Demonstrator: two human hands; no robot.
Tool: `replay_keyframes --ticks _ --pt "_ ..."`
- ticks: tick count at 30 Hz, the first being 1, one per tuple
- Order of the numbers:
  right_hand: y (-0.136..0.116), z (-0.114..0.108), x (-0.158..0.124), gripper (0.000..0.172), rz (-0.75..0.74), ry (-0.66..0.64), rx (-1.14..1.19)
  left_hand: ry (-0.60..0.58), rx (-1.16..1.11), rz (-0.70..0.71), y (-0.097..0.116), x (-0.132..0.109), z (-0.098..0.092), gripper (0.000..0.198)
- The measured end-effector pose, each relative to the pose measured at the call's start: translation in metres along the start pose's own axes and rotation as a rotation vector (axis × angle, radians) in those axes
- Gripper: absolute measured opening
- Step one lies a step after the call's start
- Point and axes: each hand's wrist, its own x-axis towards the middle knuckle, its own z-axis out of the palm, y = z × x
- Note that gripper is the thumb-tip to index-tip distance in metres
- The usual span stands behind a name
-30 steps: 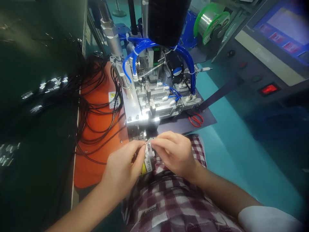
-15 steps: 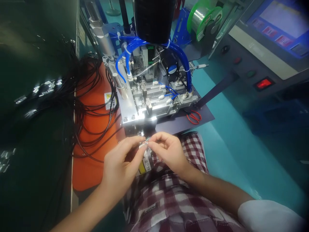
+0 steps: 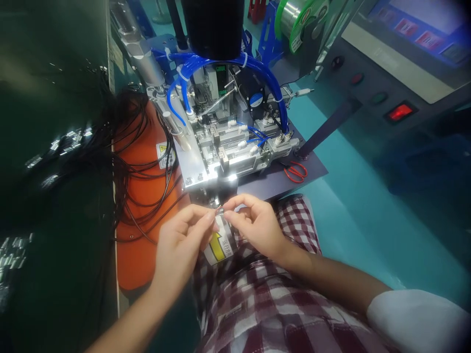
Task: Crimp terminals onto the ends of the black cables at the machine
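My left hand is closed in a pinch, thumb against forefinger, on the thin wires. Facing it, my right hand pinches at the same wires from the right, its fingertips almost meeting the left ones. The wires are fine and short in view; a reddish strand shows, but their ends are too small to make out. Both hands are just in front of a metal machine with blue air tubes. Under the fingers is a white label with a yellow arrow.
Black cables lie in loops over an orange mat on the left. Red-handled scissors rest on the machine's dark base plate. Behind are a green-rimmed spool of wire and a control panel with a lit red switch.
My left thumb and forefinger, earlier further apart, have closed together at the wires. My right hand keeps its pinch. The whole view has shifted slightly, with the machine now further left.
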Motion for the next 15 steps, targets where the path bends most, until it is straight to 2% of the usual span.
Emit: replay_keyframes --ticks 5,10,13,15 --pt "-0.005 -0.011 0.005 0.007 -0.320 0.037 -0.278 -0.020 0.002 -0.009 0.001 0.000 -0.002 0.032" --pt "-0.017 -0.023 0.013 0.009 -0.675 -0.132 -0.637 -0.020 0.122 0.060 0.006 -0.003 0.001 0.029" --pt "-0.028 -0.028 0.016 0.012 -0.740 -0.222 -0.849 -0.023 0.258 0.192 0.004 -0.003 0.000 0.020" --pt "-0.039 -0.032 0.018 0.013 -0.674 -0.308 -0.962 -0.024 0.389 0.318 0.002 -0.003 -0.001 0.015"
